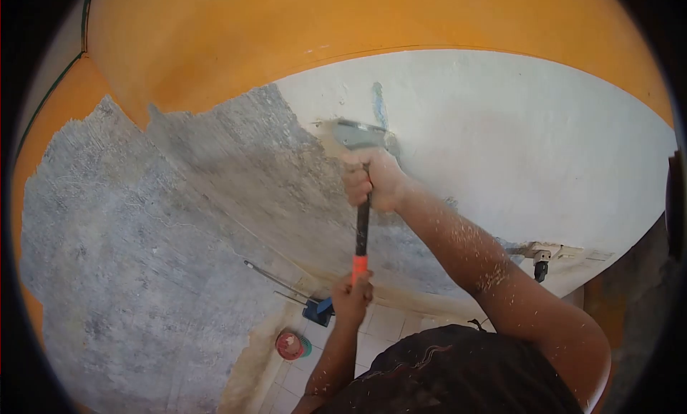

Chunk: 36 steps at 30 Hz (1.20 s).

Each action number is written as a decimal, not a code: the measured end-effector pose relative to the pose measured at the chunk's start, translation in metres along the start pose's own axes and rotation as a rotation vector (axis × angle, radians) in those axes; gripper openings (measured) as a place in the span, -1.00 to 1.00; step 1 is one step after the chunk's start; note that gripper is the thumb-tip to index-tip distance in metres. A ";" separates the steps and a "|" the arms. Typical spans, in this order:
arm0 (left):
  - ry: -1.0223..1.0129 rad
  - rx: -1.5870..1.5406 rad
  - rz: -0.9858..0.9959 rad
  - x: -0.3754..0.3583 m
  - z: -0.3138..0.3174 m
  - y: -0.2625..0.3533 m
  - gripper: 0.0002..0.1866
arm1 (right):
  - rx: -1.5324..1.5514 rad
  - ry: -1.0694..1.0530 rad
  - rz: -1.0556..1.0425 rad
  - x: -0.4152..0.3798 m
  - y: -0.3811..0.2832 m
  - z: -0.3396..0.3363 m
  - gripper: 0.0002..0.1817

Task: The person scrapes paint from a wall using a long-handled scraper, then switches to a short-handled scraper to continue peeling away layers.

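A long-handled scraper [363, 231] with a black shaft and an orange-red section is held up against the wall. My right hand [376, 179] is closed around the shaft just below the wide blade [358, 133], which looks blurred. Lower down, my left hand [352, 294] wraps round the handle at the orange-red part. The blade lies at the border between white paint [486, 142] and bare grey wall [250, 149]. Pale flecks cover my right forearm.
Orange paint [358, 20] spans the upper wall. On the tiled floor [379, 324] stand a red-and-green bucket [292, 344] and a blue dustpan-like object [318, 312] near thin rods. A socket with a black plug [541, 267] is at the right.
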State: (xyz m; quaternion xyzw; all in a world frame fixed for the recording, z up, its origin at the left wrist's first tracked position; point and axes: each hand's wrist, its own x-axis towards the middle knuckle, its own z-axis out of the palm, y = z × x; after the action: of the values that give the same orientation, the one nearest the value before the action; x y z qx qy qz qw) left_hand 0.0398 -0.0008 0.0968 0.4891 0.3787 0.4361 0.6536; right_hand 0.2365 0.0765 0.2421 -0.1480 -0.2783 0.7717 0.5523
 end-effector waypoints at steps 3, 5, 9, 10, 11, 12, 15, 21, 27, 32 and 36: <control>-0.008 0.094 0.054 0.008 -0.007 0.016 -0.70 | -0.013 -0.061 -0.052 0.007 0.001 -0.003 -0.60; -0.024 0.067 0.041 0.005 0.000 0.011 -0.70 | 0.014 -0.084 -0.052 0.005 0.004 -0.006 -0.59; -0.058 -0.013 -0.026 -0.012 0.012 -0.031 -0.69 | -0.059 0.091 0.001 -0.006 0.022 -0.026 -0.55; -0.075 -0.050 -0.079 -0.016 0.011 -0.041 -0.69 | -0.063 0.096 0.000 -0.006 0.027 -0.034 -0.55; -0.063 -0.084 -0.121 -0.018 0.011 -0.041 -0.69 | -0.074 0.066 0.038 -0.009 0.029 -0.030 -0.55; -0.070 -0.085 -0.120 -0.014 0.010 -0.038 -0.69 | -0.085 0.035 0.074 -0.012 0.027 -0.026 -0.55; 0.005 0.126 0.081 -0.004 0.001 0.002 -0.69 | -0.056 -0.015 0.013 0.004 -0.002 0.008 -0.55; 0.037 0.120 0.141 0.002 0.002 0.011 -0.80 | -0.051 -0.132 -0.071 0.008 0.002 0.009 -0.56; 0.037 0.051 0.072 -0.005 0.003 -0.022 -0.80 | -0.081 -0.003 0.024 -0.003 0.013 -0.014 -0.57; 0.024 0.164 0.163 0.003 -0.005 0.004 -0.74 | 0.041 -0.136 -0.038 0.002 0.005 0.001 -0.52; 0.028 0.052 0.013 -0.012 0.000 -0.031 -0.83 | -0.048 -0.005 -0.010 -0.005 0.025 -0.022 -0.52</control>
State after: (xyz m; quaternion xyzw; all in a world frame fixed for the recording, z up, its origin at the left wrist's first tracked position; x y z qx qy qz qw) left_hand 0.0418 -0.0164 0.0674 0.5023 0.3957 0.4372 0.6324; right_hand 0.2305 0.0712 0.2090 -0.1581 -0.2988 0.7623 0.5519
